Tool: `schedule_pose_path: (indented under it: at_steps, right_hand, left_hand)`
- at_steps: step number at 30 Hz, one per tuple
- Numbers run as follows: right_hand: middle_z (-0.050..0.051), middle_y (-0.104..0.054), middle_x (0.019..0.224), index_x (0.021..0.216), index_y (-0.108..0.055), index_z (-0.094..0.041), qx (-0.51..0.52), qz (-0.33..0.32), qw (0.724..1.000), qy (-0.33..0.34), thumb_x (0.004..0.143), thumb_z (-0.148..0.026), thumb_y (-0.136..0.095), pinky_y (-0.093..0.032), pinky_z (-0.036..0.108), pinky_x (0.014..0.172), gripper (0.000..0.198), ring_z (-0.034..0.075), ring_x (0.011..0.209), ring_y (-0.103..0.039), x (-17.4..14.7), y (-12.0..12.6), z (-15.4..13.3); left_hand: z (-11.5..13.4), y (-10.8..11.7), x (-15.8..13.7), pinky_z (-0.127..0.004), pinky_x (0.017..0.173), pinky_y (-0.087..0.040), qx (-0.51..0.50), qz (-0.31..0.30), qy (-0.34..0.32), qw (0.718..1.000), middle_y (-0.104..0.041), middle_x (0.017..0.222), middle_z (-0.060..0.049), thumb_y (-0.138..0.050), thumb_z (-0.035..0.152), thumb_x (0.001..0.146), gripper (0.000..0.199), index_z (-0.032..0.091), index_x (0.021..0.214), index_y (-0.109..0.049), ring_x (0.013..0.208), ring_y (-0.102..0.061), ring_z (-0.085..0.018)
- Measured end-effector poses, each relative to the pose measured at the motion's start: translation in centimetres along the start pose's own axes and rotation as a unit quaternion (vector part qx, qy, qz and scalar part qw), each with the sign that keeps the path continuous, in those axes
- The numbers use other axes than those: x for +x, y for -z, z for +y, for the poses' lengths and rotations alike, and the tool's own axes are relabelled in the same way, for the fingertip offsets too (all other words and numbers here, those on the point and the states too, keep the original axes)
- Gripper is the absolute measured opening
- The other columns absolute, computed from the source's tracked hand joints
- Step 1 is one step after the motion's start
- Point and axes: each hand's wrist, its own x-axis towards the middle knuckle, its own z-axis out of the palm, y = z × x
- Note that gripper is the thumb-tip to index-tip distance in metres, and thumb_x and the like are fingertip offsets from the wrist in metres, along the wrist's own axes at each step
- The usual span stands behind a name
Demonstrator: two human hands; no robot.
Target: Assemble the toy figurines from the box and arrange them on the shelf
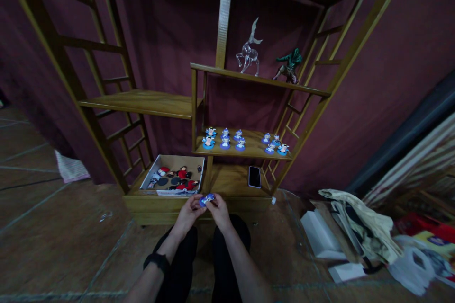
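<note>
The left hand (pixel 189 213) and the right hand (pixel 219 210) are both gripping a small purple-based figurine (pixel 207 200), their fingers closing on it from either side. It is hanging in front of the low cabinet front (pixel 149 208), just beyond the near wall of the cardboard box (pixel 177 193), and it seems to be leaning sideways, its base pointing toward the left hand. Since only fingertips appear to be carrying it, a slip is probably the main risk: a loosening pinch could be sending it down to the hard floor (pixel 106 255), as nothing visible is supporting it from below. Uneven pressure from the two sides could also be twisting the body against its base, though how firmly they are joined is not showing. Above, the left cluster of figurines (pixel 225 142) and the right cluster of figurines (pixel 270 147) are standing close together on the small shelf (pixel 254 147), several near its front edge, so a careless knuckle could be tipping one into its neighbour or off the edge. The phone (pixel 254 177) is lying below the right cluster, where a falling piece could be striking its screen.
</note>
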Motion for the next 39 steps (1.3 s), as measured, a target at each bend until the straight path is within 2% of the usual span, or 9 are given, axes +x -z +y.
schedule_pose_path:
  at_steps: [6, 11, 16, 24, 28, 34, 39]
  right_hand:
    - [0.002, -0.065, 0.090, 0.098, -0.058, -0.020, -0.014, 0.003, 1.000, 0.001, 0.066, -0.029, -0.062, -0.047, 0.030, 0.077, 0.033, 0.017, 0.082, -0.060, -0.1, 0.2, 0.0]
    - [0.003, -0.065, 0.094, 0.101, -0.059, -0.021, -0.024, -0.009, 1.000, 0.004, 0.067, -0.030, -0.061, -0.047, 0.031, 0.079, 0.035, 0.018, 0.084, -0.060, -0.3, 0.4, -0.4]
    - [0.003, -0.065, 0.095, 0.100, -0.060, -0.020, -0.037, -0.008, 0.999, 0.004, 0.068, -0.033, -0.060, -0.045, 0.032, 0.083, 0.034, 0.018, 0.087, -0.059, -0.3, 0.7, -0.3]
    - [0.003, -0.065, 0.097, 0.098, -0.060, -0.020, -0.034, -0.016, 0.999, 0.001, 0.068, -0.031, -0.060, -0.044, 0.033, 0.086, 0.032, 0.018, 0.089, -0.059, -0.2, 0.9, 0.4]
    - [0.003, -0.065, 0.097, 0.098, -0.061, -0.021, -0.024, -0.018, 1.000, -0.008, 0.066, -0.031, -0.062, -0.044, 0.034, 0.086, 0.034, 0.018, 0.090, -0.059, -0.1, 1.0, 0.6]
    - [0.004, -0.065, 0.097, 0.099, -0.061, -0.020, -0.013, -0.013, 1.000, -0.002, 0.068, -0.033, -0.061, -0.045, 0.035, 0.086, 0.034, 0.019, 0.090, -0.059, -0.2, 0.9, 0.5]
    - [0.003, -0.066, 0.094, 0.095, -0.062, -0.020, -0.020, -0.005, 1.000, -0.007, 0.068, -0.037, -0.060, -0.048, 0.032, 0.079, 0.032, 0.019, 0.087, -0.060, -0.2, 0.8, 0.2]
  left_hand:
    - [0.3, -0.5, -0.2, -0.027, 0.070, -0.043, 0.004, 0.013, -0.018, 1.000, -0.061, 0.074, 0.001, -0.071, 0.018, 0.054, 0.040, 0.017, 0.090, -0.053, 0.067, -0.057, -0.013]
    - [0.4, -0.8, -0.4, -0.025, 0.066, -0.043, -0.009, 0.027, -0.012, 1.000, -0.059, 0.070, 0.003, -0.072, 0.016, 0.051, 0.039, 0.017, 0.085, -0.052, 0.064, -0.056, -0.012]
    - [-0.2, -0.7, -0.4, -0.025, 0.064, -0.043, 0.016, 0.025, -0.021, 0.999, -0.058, 0.068, 0.004, -0.071, 0.015, 0.053, 0.045, 0.015, 0.094, -0.052, 0.061, -0.054, -0.010]
    - [-1.4, -0.3, -0.2, -0.032, 0.077, -0.045, 0.126, 0.014, -0.047, 0.991, -0.065, 0.089, -0.007, -0.067, 0.016, 0.057, 0.052, 0.011, 0.107, -0.055, 0.078, -0.060, -0.017]
    - [-1.4, -0.3, -0.4, -0.033, 0.081, -0.045, 0.157, 0.018, -0.060, 0.986, -0.065, 0.095, -0.007, -0.065, 0.014, 0.059, 0.050, 0.014, 0.109, -0.056, 0.085, -0.060, -0.019]
    - [-1.2, -0.2, -0.4, -0.035, 0.086, -0.043, 0.112, -0.009, -0.036, 0.993, -0.065, 0.099, -0.007, -0.064, 0.014, 0.061, 0.054, 0.014, 0.113, -0.054, 0.088, -0.060, -0.019]
    - [-1.1, -0.1, -0.3, -0.034, 0.082, -0.045, 0.054, -0.012, -0.010, 0.998, -0.066, 0.093, -0.006, -0.066, 0.012, 0.059, 0.061, 0.013, 0.118, -0.050, 0.083, -0.060, -0.017]
